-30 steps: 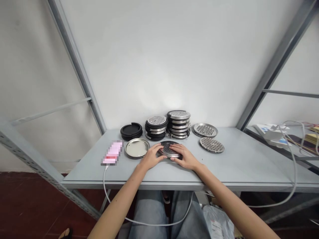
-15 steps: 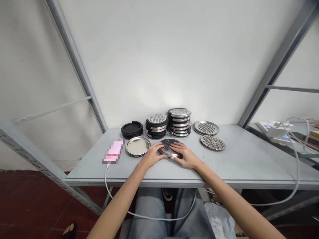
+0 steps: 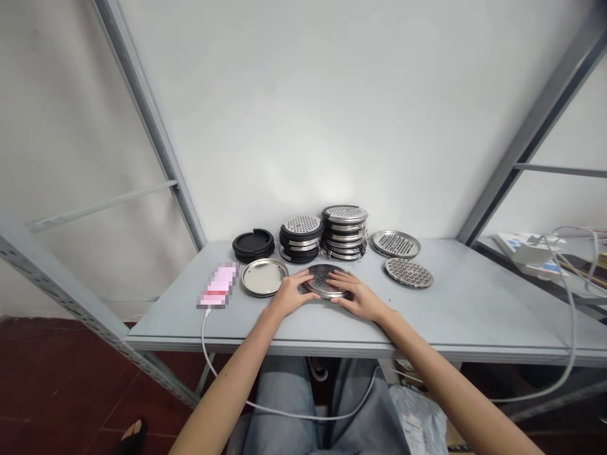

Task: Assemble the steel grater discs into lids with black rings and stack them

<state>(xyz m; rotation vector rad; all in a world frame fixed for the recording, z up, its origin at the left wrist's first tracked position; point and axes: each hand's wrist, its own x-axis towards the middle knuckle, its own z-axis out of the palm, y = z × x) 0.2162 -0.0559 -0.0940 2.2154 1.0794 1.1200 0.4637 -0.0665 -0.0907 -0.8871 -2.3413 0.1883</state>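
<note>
Low at the table's middle lies a round perforated metal disc (image 3: 323, 275), dark in its holes, with a shiny rim. My left hand (image 3: 290, 294) grips its left side, fingertips on the top and thumb at the front rim. From the right, my right hand (image 3: 359, 297) holds it too, fingers over the perforated face and thumb along the front edge. Just left of the disc is a shallow round metal dish (image 3: 264, 277). Two loose slotted metal plates, a nearer one (image 3: 408, 273) and a farther one (image 3: 396, 243), lie to the right.
Against the wall stand black rings (image 3: 253, 243), a shorter stack of black and metal discs (image 3: 300, 243) and a taller stack with wire clasps (image 3: 346, 237). A blurred pink phone (image 3: 219, 284) lies left, its white cable (image 3: 205, 341) hanging over the table edge (image 3: 332, 349).
The view has shifted slightly, moving the tabletop things a little rightward in the picture. Both hands stay on the disc, the right one sitting slightly farther right on it.
</note>
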